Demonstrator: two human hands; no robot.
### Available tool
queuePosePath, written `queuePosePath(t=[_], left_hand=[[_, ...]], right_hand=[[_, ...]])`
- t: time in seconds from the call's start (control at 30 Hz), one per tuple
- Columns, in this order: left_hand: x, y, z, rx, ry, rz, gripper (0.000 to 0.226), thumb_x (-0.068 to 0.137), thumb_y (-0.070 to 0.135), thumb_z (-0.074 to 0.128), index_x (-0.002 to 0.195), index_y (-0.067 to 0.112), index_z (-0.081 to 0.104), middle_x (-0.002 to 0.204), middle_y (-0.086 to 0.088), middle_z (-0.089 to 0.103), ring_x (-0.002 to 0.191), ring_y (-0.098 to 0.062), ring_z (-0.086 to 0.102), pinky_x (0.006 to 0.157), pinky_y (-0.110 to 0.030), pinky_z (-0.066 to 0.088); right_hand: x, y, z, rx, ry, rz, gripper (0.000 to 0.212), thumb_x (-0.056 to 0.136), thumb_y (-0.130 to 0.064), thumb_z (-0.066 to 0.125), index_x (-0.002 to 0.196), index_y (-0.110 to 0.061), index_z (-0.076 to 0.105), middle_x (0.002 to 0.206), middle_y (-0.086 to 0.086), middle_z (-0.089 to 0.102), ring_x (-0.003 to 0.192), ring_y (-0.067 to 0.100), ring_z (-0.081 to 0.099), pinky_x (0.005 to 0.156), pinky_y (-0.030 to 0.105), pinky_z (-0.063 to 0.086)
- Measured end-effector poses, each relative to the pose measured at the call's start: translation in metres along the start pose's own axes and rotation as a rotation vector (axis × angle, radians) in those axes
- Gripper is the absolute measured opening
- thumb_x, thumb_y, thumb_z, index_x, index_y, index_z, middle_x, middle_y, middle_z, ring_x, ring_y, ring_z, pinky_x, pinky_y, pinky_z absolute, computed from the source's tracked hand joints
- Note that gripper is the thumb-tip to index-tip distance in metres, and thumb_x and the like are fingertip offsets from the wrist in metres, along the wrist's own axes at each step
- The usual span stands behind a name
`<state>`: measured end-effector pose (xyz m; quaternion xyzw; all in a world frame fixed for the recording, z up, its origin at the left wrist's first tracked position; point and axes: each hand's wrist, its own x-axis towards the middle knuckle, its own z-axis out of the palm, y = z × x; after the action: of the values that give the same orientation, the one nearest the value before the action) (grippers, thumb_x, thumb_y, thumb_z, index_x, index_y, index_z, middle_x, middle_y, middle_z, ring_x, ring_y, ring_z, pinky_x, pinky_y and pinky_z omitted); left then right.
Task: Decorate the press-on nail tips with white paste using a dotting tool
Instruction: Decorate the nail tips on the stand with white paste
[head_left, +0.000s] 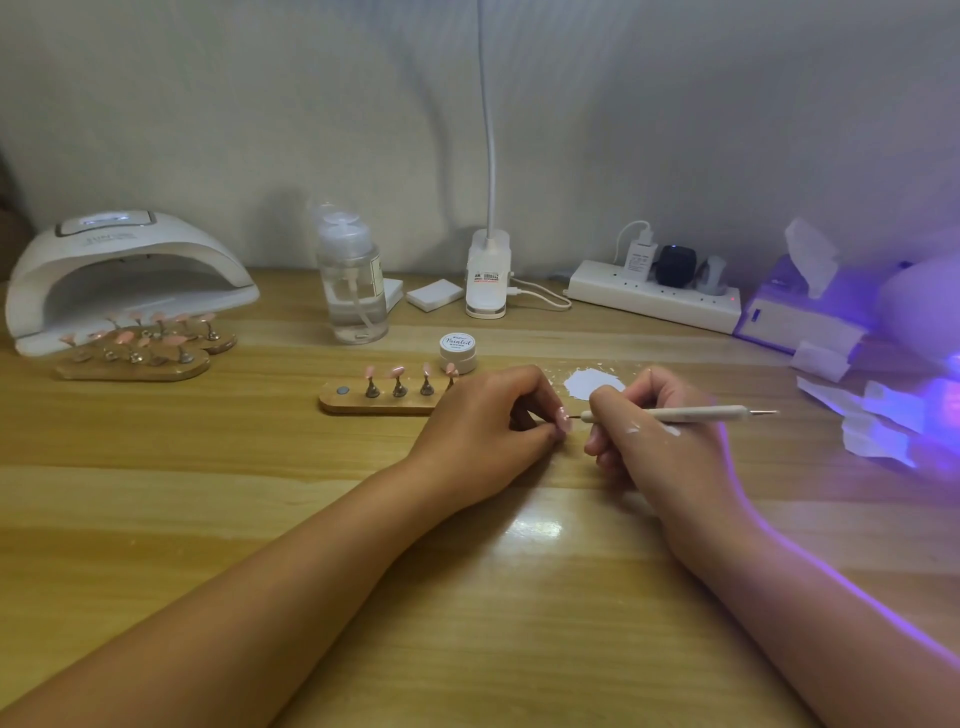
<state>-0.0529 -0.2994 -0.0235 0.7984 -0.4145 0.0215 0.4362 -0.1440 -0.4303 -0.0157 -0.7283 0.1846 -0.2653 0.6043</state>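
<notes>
Nail tip: one pink press-on tip (562, 419) is pinched at the fingertips of our left hand (483, 421), over the middle of the desk (467, 597), just in front of the wooden holder strip (353, 401).
Left-hand grip: the fingers are curled in and closed on the tip. Whether it sits on a stand we cannot tell, as the hand hides it.
Dotting tool: the dotting tool (691, 414) lies across our right hand (654, 441) like a pen. Its fine point is aimed at the tip, just beside or touching it; we cannot tell which.
Right-hand grip: the fingers are wrapped closely round the shaft, near the working end.
Paste: there are white smears (634, 429) on the back of our right hand. A small lidded jar (457, 352) stands behind the strip.
Tip handling: we judge it featherlight, thin, glossy and slippery, and apt to spring out if squeezed. It is best held by its side edges or underside, which leaves the top face free, since wet paste would smudge.
Tool handling: it is light and stiff. Holding it close to the point gives steadier dots.
Other tips: more pink tips (397, 372) stand on the strip.
</notes>
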Motion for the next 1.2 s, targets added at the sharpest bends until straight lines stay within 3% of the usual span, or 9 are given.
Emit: queuePosePath(t=[0.27, 0.6, 0.8, 0.93, 1.03, 1.2], left_hand=[[-0.0011, 0.0004, -0.0006, 0.001, -0.002, 0.018, 0.017, 0.083, 0.009, 0.073, 0.079, 0.025, 0.067, 0.072, 0.025, 0.065, 0.07, 0.004, 0.061, 0.062, -0.008, 0.038], [-0.0016, 0.0027, -0.0013, 0.036, 0.004, 0.021, 0.021, 0.082, 0.011, 0.073, 0.077, 0.03, 0.064, 0.078, 0.019, 0.068, 0.072, 0.001, 0.062, 0.064, -0.015, 0.044], [-0.0013, 0.0023, -0.0014, 0.036, 0.0, 0.022, 0.019, 0.082, 0.013, 0.073, 0.078, 0.029, 0.064, 0.079, 0.017, 0.069, 0.072, 0.001, 0.062, 0.062, -0.013, 0.041], [-0.0012, 0.0023, -0.0012, 0.023, -0.005, 0.015, 0.018, 0.083, 0.012, 0.073, 0.079, 0.028, 0.066, 0.078, 0.02, 0.068, 0.073, 0.002, 0.063, 0.063, -0.01, 0.041], [-0.0012, 0.0021, -0.0011, 0.017, -0.004, 0.011, 0.018, 0.082, 0.011, 0.072, 0.079, 0.027, 0.066, 0.077, 0.022, 0.067, 0.072, 0.004, 0.062, 0.063, -0.01, 0.042], [-0.0009, 0.0015, -0.0009, 0.018, -0.003, 0.009, 0.021, 0.082, 0.01, 0.072, 0.078, 0.029, 0.065, 0.078, 0.021, 0.068, 0.072, 0.003, 0.062, 0.064, -0.01, 0.042]], right_hand=[[-0.0005, -0.0014, 0.001, 0.065, 0.027, 0.006, 0.017, 0.077, -0.019, 0.067, 0.069, -0.014, 0.053, 0.054, 0.005, 0.068, 0.043, 0.006, 0.056, 0.039, 0.019, 0.042], [0.0008, -0.0001, 0.0011, 0.057, -0.016, -0.013, 0.016, 0.082, -0.01, 0.065, 0.072, -0.008, 0.053, 0.054, 0.007, 0.068, 0.044, 0.008, 0.058, 0.044, 0.019, 0.046], [0.0007, 0.0001, 0.0009, 0.047, -0.032, -0.008, 0.015, 0.083, -0.01, 0.065, 0.073, -0.008, 0.054, 0.055, 0.006, 0.069, 0.045, 0.008, 0.059, 0.046, 0.019, 0.048], [0.0011, 0.001, 0.0003, 0.045, 0.017, 0.008, 0.017, 0.082, -0.015, 0.065, 0.072, -0.012, 0.053, 0.054, 0.005, 0.067, 0.043, 0.007, 0.056, 0.041, 0.023, 0.042], [-0.0004, -0.0006, 0.0008, 0.029, 0.015, 0.014, 0.018, 0.071, -0.025, 0.065, 0.068, -0.015, 0.051, 0.052, 0.006, 0.066, 0.041, 0.006, 0.053, 0.038, 0.021, 0.039], [-0.0019, -0.002, 0.0017, -0.023, 0.004, 0.007, 0.017, 0.067, -0.027, 0.063, 0.065, -0.017, 0.049, 0.053, 0.006, 0.067, 0.042, 0.006, 0.053, 0.04, 0.025, 0.041]])
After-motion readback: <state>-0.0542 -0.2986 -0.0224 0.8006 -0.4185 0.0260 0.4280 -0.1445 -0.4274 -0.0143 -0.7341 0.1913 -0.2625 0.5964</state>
